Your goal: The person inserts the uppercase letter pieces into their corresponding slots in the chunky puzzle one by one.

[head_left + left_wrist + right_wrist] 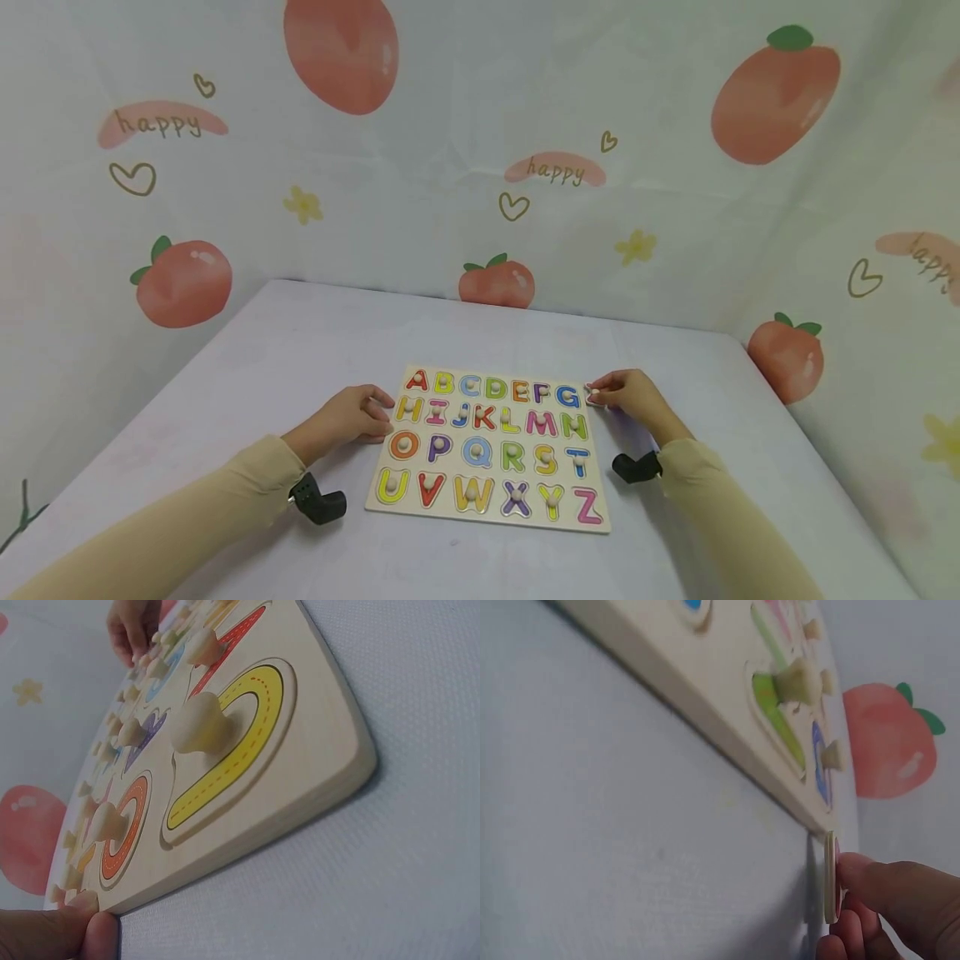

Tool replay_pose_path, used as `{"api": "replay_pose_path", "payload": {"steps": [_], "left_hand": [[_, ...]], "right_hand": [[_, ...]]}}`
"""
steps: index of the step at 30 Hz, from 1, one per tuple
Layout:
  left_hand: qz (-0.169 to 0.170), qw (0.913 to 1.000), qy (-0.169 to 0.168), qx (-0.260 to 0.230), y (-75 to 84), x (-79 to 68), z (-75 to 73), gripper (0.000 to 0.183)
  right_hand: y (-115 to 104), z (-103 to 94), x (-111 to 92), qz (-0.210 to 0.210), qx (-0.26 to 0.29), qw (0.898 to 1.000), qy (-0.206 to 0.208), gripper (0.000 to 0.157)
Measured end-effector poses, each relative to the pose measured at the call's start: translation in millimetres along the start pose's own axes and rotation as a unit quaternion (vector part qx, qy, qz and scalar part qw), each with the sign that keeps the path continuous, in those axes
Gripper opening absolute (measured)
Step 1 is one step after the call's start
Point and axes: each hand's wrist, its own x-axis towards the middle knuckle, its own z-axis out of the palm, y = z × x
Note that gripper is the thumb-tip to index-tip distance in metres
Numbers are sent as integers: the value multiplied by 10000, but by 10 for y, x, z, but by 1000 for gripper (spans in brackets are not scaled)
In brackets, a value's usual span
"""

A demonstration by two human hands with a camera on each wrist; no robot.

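A wooden alphabet puzzle board lies flat on the table, its colourful letter pieces bearing round knobs. At the board's left edge, beside the H and O, rests my left hand; its fingertips touch the edge in the left wrist view. Beyond the top right corner, next to the G, my right hand pinches a small letter piece. That piece is edge-on in the right wrist view, with a reddish face towards the fingers; its letter cannot be read. The pink Z at bottom right shows no knob.
A white cloth covers the table. Behind and at the sides hangs a white curtain printed with peaches, hearts and flowers. Black wrist cameras sit under both sleeves, close to the table beside the board.
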Motion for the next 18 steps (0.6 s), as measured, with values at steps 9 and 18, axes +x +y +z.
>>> {"api": "replay_pose_path", "payload": {"steps": [9, 18], "left_hand": [[7, 10000, 2, -45, 8, -14, 1, 39], [-28, 10000, -25, -18, 13, -23, -4, 40]], "right_hand": [[-76, -52, -282, -469, -134, 9987, 121, 25], [-110, 60, -737, -648, 8, 9977, -174, 23]]}}
